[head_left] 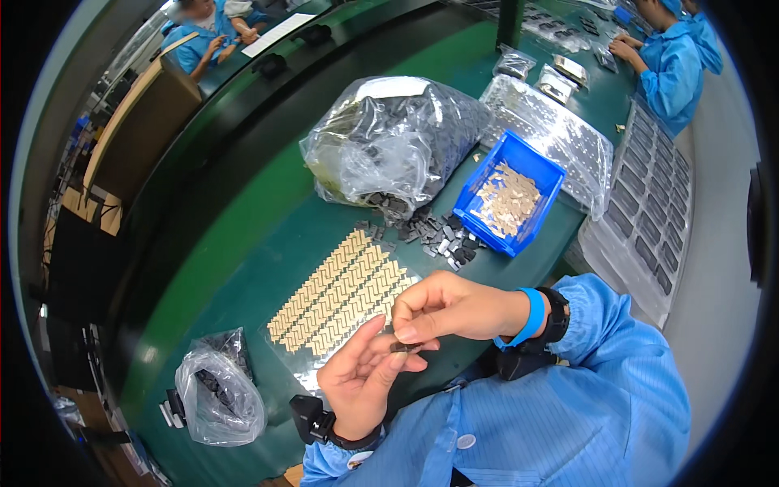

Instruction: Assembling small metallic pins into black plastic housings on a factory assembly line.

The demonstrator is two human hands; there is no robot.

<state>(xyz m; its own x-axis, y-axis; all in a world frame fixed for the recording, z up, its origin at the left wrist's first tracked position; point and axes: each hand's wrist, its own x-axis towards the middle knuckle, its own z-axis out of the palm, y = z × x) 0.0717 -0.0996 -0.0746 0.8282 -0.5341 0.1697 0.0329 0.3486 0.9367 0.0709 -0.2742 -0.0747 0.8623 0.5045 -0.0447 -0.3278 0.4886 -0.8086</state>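
My left hand (355,388) grips a small dark piece (403,347) between thumb and fingers, palm turned up, above the near edge of the table. Just over that piece, my right hand (458,308) has its thumb and forefinger pinched together. Whatever lies between those fingertips is too small or hidden to tell. Beyond both hands a clear sheet carrying rows of tan zigzag stickers (341,288) lies on the green table, its near right part covered by my hands. Loose small black blocks (446,243) are heaped past the sheet.
A blue bin (531,231) of tan scraps stands right of the blocks. Behind sits a large clear bag (389,146) of dark parts; a smaller bag (219,398) is at left. Trays of dark parts (649,203) line the right. Co-workers in blue (677,65) sit at the far side.
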